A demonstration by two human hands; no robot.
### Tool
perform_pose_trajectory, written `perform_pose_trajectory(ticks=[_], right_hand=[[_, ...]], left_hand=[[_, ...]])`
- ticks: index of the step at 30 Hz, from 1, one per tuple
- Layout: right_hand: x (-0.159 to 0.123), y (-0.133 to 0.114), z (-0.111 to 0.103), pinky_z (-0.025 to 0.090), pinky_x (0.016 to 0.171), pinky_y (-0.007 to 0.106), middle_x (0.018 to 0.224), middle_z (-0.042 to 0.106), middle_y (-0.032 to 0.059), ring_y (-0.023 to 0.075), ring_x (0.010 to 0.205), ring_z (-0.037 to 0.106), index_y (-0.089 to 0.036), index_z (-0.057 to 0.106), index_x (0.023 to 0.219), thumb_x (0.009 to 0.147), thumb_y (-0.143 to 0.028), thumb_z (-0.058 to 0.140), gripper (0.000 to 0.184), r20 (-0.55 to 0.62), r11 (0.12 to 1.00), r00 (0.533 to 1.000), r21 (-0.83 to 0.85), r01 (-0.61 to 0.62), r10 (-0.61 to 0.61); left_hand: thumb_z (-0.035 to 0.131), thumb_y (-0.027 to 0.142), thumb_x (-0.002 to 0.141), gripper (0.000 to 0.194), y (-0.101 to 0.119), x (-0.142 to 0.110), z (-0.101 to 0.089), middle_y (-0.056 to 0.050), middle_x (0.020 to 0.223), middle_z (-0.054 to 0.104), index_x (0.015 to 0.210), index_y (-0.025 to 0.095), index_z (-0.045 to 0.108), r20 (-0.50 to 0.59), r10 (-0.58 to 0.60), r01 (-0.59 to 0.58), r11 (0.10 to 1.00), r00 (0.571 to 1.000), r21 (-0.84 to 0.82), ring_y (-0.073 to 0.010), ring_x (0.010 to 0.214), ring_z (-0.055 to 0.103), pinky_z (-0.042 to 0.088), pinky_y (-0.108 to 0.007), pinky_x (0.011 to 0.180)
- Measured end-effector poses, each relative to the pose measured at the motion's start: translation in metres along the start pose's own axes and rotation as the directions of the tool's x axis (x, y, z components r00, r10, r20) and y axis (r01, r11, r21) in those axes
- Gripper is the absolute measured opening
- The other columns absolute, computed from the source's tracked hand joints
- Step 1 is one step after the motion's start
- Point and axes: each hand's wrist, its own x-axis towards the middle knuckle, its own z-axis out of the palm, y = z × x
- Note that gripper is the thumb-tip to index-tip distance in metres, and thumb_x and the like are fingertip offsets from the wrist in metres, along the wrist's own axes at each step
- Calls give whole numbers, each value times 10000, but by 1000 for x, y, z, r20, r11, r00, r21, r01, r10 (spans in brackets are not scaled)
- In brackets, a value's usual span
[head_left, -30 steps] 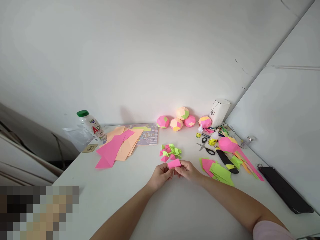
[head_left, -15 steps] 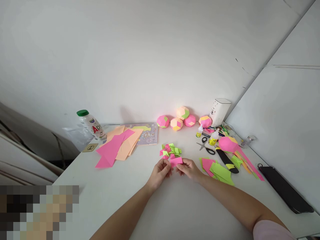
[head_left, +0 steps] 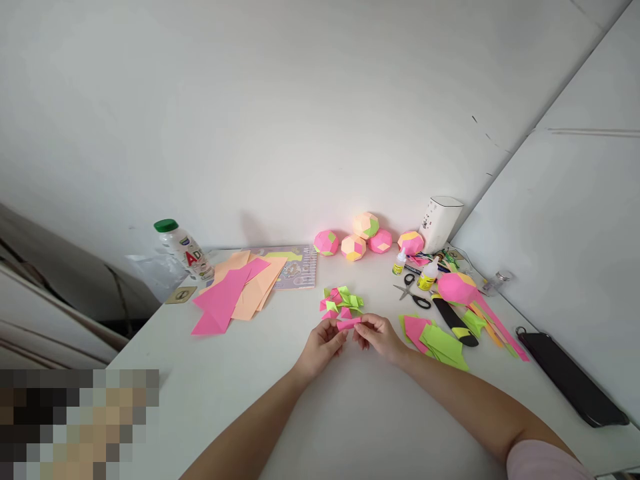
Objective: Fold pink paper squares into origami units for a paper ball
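A small piece of pink paper is stretched between my two hands, low over the white table. My left hand pinches its left end, and my right hand pinches the right end. Seen from here the paper looks narrow, like a folded strip. Just beyond my fingers lies a loose pile of folded pink and green paper pieces. To the right of my right hand are flat green paper pieces with a pink one among them.
Several faceted paper balls sit along the wall. Scissors, glue bottles and a cutter knife lie at right, near a black case. At left are pink and peach sheets, a notebook and a white bottle.
The pink paper showed a broader face before; now it appears narrower, folded or tilted between my fingers. Both hands remain in nearly the same place.
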Motion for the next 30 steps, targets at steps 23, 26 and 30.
perform_pose_trajectory(ticks=[23, 26, 30], right_hand=[[0, 3, -2, 424, 495, 228, 683, 564, -13, 108, 548, 557, -178, 548, 1048, 764, -392, 616, 362, 44, 998, 997, -2, -69, 69], [0, 3, -2, 423, 494, 228, 677, 558, -14, 109, 544, 555, -178, 543, 1059, 769, -396, 609, 369, 45, 997, 996, -6, -73, 73], [0, 0, -1, 418, 492, 222, 710, 564, -6, 105, 548, 554, -177, 541, 1055, 781, -409, 590, 362, 45, 997, 996, 1, -74, 74]], left_hand=[[615, 445, 729, 371, -1, 1, 0, 38, 620, 524, 953, 176, 493, -19, -28, 28, 1000, 999, 4, -77, 487, 465, 399, -218, 502], [620, 427, 732, 360, -1, 1, -1, 45, 603, 521, 962, 180, 495, -7, -27, 27, 1000, 1000, -1, -78, 490, 467, 394, -213, 500], [628, 427, 722, 377, 0, 1, -1, 47, 599, 521, 979, 179, 508, -12, -25, 25, 1000, 1000, 16, -80, 495, 470, 392, -216, 503]])
